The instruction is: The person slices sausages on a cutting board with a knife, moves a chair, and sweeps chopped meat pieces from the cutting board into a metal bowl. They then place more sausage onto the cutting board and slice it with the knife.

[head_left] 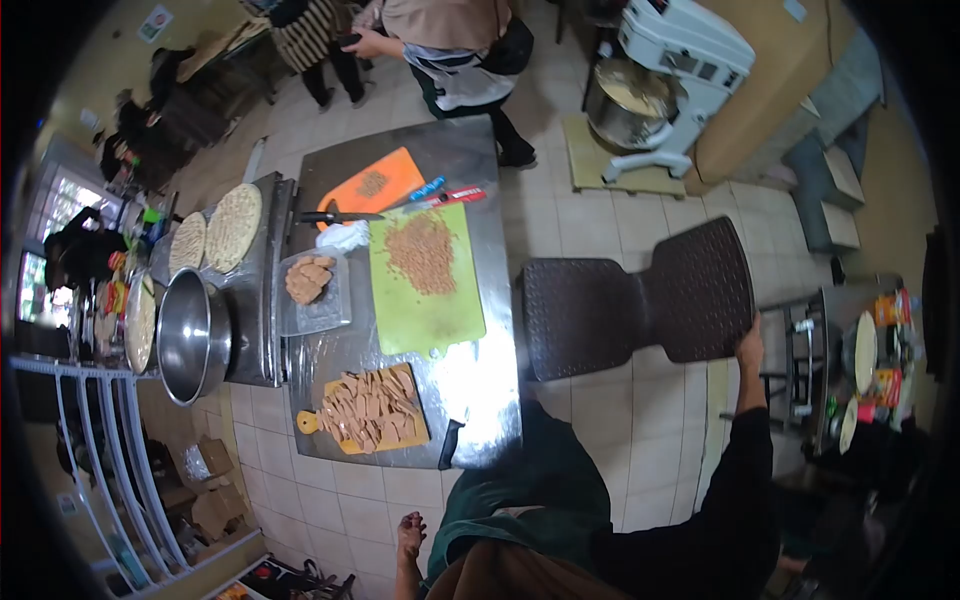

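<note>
My right hand (750, 347) is closed on the outer edge of a dark brown plastic chair (590, 310) with a woven pattern, to the right of the steel table (480, 400). The chair's legs are hidden. My left hand (411, 534) hangs below the table's near edge, its fingers loosely curled and apart, with nothing visible in them. On the table, a green cutting board (455, 325) bears chopped brown bits (420, 252). A yellow board (425, 440) nearer me carries sliced brown pieces (375, 408).
An orange board (405, 175), a black-handled knife (345, 216) and a clear tray (335, 310) with a brown lump lie on the table. A steel bowl (193, 335) stands left. Two people (460, 60) stand beyond, near a stand mixer (665, 85). Shelves and a side table flank the room.
</note>
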Available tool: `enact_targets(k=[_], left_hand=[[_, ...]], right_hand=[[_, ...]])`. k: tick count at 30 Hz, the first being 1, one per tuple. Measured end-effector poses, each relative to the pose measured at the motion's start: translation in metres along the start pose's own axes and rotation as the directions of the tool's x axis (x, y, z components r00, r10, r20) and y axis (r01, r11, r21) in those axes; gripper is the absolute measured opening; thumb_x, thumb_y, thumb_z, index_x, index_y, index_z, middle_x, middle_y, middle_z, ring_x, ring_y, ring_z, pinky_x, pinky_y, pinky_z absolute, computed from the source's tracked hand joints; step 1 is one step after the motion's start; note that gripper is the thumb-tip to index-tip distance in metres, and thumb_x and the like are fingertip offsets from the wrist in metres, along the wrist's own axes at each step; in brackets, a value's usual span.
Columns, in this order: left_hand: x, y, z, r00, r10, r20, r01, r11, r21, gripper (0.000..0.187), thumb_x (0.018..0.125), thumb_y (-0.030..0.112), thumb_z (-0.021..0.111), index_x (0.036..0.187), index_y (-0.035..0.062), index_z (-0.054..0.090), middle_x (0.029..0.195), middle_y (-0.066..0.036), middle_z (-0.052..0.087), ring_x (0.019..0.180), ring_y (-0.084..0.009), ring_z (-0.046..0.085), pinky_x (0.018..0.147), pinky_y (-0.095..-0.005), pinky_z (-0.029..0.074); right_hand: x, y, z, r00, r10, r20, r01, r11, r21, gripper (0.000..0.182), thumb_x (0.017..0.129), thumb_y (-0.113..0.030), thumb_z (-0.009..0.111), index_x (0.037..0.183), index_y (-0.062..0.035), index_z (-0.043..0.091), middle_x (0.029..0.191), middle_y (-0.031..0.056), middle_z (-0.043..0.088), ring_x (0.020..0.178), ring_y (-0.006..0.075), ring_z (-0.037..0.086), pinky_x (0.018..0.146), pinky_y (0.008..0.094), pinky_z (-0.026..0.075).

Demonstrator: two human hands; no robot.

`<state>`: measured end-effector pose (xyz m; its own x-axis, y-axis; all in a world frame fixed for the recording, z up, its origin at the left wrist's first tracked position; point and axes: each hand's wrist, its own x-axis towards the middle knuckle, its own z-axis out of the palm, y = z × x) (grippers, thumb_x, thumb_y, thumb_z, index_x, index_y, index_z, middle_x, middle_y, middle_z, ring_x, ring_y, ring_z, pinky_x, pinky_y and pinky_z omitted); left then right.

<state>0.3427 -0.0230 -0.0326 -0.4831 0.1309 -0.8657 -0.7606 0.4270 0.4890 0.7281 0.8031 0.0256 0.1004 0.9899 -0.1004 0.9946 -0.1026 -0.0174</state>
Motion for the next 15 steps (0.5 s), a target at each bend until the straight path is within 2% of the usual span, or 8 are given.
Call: enact_targets(k=[2, 4, 5, 9, 12, 15], left_hand=[[-0.003, -0.005, 0.02, 0.998, 0.002, -0.059, -0.001, 1.0, 0.019, 0.035, 0.095, 0.04, 0.06, 0.116, 0.0127, 0.055, 0.097, 0.0, 0.063, 0.081, -0.0162, 0.061, 0.061, -0.0325, 0.048], [-0.019, -0.004, 0.056, 0.981, 0.041, -0.188, -0.027, 0.996, 0.081, 0.034, 0.095, 0.039, 0.06, 0.117, 0.0125, 0.055, 0.097, 0.0, 0.063, 0.081, -0.0161, 0.06, 0.061, -0.0324, 0.048], [-0.018, -0.002, 0.072, 0.981, 0.036, -0.192, -0.025, 0.998, 0.057, 0.033, 0.096, 0.038, 0.059, 0.116, 0.0124, 0.055, 0.097, 0.0, 0.062, 0.08, -0.016, 0.06, 0.061, -0.0325, 0.048], [-0.025, -0.018, 0.115, 0.98, 0.025, -0.198, -0.037, 0.998, -0.054, 0.026, 0.097, 0.031, 0.057, 0.114, 0.0126, 0.057, 0.096, 0.0, 0.061, 0.08, -0.0154, 0.059, 0.061, -0.0327, 0.047], [-0.029, -0.026, 0.138, 0.98, 0.032, -0.198, -0.051, 0.994, -0.095, 0.02, 0.096, 0.027, 0.057, 0.111, 0.0135, 0.058, 0.094, 0.001, 0.06, 0.079, -0.0149, 0.059, 0.06, -0.031, 0.047], [-0.02, -0.051, 0.139, 0.991, 0.02, -0.132, -0.047, 0.978, -0.203, 0.018, 0.095, 0.025, 0.058, 0.108, 0.013, 0.059, 0.092, 0.001, 0.06, 0.079, -0.015, 0.059, 0.059, -0.0311, 0.046]], right_hand=[[0.007, 0.005, 0.004, 1.0, -0.004, 0.025, 0.003, 0.999, 0.038, 0.084, 0.087, -0.008, 0.05, 0.154, -0.031, 0.004, 0.096, 0.0252, 0.067, 0.089, 0.0402, 0.067, 0.079, 0.0506, 0.05], [0.009, 0.009, -0.001, 0.999, -0.035, 0.041, 0.032, 0.997, 0.073, 0.084, 0.087, -0.008, 0.049, 0.154, -0.0287, 0.004, 0.098, 0.0266, 0.067, 0.091, 0.0413, 0.066, 0.082, 0.0504, 0.049], [0.011, 0.01, -0.003, 0.997, -0.071, 0.033, 0.067, 0.993, 0.1, 0.084, 0.086, -0.007, 0.049, 0.154, -0.0269, 0.004, 0.099, 0.0273, 0.066, 0.092, 0.0418, 0.066, 0.083, 0.05, 0.049], [0.042, 0.029, 0.014, 0.993, -0.027, 0.114, 0.015, 0.994, 0.105, 0.092, 0.081, 0.006, 0.049, 0.155, -0.0229, 0.001, 0.105, 0.0284, 0.065, 0.1, 0.04, 0.065, 0.089, 0.0461, 0.049], [0.054, 0.028, 0.022, 0.989, 0.031, 0.142, -0.049, 0.991, 0.124, 0.093, 0.084, 0.006, 0.05, 0.154, -0.0263, -0.001, 0.109, 0.0268, 0.065, 0.102, 0.0353, 0.066, 0.089, 0.0456, 0.052], [0.041, 0.008, -0.004, 0.937, 0.122, 0.327, -0.18, 0.971, 0.155, 0.081, 0.094, -0.017, 0.054, 0.152, -0.0368, 0.0, 0.133, 0.0232, 0.052, 0.102, 0.0446, 0.062, 0.068, 0.0622, 0.057]])
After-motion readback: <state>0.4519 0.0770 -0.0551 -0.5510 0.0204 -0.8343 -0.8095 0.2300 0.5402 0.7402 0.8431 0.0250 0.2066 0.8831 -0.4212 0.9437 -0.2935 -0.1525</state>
